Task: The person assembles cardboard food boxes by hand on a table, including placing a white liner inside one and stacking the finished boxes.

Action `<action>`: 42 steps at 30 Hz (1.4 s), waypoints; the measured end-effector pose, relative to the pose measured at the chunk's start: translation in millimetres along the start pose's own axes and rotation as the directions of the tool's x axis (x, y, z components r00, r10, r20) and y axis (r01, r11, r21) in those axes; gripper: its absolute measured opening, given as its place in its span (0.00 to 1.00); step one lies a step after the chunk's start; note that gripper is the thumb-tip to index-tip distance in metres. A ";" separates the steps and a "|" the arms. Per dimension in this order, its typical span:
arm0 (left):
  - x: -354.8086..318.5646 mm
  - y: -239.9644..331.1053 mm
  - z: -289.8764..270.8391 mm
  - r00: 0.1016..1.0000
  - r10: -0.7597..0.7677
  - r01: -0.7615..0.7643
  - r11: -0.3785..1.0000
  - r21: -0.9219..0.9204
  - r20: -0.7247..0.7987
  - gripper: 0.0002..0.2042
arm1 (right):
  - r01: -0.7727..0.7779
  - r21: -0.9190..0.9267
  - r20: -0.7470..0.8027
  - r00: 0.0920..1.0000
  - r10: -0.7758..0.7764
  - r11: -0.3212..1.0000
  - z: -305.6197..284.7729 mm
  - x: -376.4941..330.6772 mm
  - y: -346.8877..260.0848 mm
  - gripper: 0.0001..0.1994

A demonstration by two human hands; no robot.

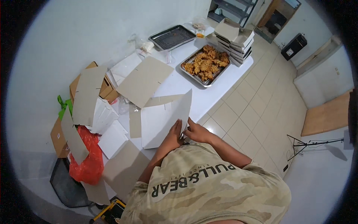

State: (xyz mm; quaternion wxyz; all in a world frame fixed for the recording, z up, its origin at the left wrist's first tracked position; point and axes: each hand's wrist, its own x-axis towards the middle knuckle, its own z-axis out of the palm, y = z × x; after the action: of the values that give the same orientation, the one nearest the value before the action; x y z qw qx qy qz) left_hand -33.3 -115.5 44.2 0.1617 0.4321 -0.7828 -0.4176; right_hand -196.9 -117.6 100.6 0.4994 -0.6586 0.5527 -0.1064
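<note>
Head view: at centre frame, both hands work one white cardboard box blank [164, 119], which stands partly folded on the white table [209, 95]. The left hand [174, 132] lies flat with fingers spread against the blank's raised panel. The right hand [195, 131] pinches the panel's lower edge just beside the left hand. Upper centre, two metal trays rest on the table: one tray of fried pieces [206, 64] and one empty tray [172, 36], well apart from the hands. One stack of folded boxes [235, 40] sits just right of the filled tray. One flat brown-faced blank [143, 80] lies above the held blank. At left, one red plastic bag [88, 158] and one green bag [64, 104] sit near brown cartons [106, 89].
</note>
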 end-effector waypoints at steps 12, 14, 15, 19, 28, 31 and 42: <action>0.2 -17.4 7.1 0.989 0.046 -0.054 0.997 0.057 0.141 0.32 | 0.092 0.320 0.071 0.990 -0.121 0.943 -47.1 -24.5 37.4 0.39; -2.1 -19.8 3.9 0.990 0.043 -0.047 0.998 0.029 0.137 0.31 | 0.235 0.371 -0.131 0.971 -0.200 0.898 -96.7 -42.9 22.0 0.36; -3.1 -22.5 3.7 0.987 0.032 -0.038 0.999 0.031 0.155 0.31 | 0.312 0.346 -0.272 0.936 -0.224 0.885 -119.3 -49.9 17.8 0.34; -6.2 -10.9 0.6 0.991 0.013 -0.011 1.000 -0.018 0.131 0.31 | 0.719 0.484 -0.690 0.664 -0.288 0.498 -182.5 -73.7 -18.0 0.28; -58.5 -2.6 -79.2 0.763 0.033 0.005 0.998 0.058 -0.645 0.27 | 0.066 0.575 -0.358 0.916 0.179 0.815 -88.3 -13.5 66.0 0.18; -156.0 -63.6 -100.1 0.534 0.304 0.413 0.720 0.557 -0.789 0.30 | -0.014 0.297 -0.088 0.995 0.042 0.955 -45.2 24.0 80.7 0.16; -304.5 71.8 -131.4 -0.720 -0.227 -0.486 0.839 0.244 -0.655 0.25 | 0.479 -0.709 0.314 0.871 -0.377 0.518 59.5 143.8 108.3 0.46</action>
State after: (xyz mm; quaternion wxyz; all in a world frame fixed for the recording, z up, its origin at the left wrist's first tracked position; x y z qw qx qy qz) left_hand 183.3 84.0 212.7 0.9299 0.3237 -0.1084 0.1371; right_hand -170.3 -193.5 -71.1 0.1613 -0.9271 0.3333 0.0589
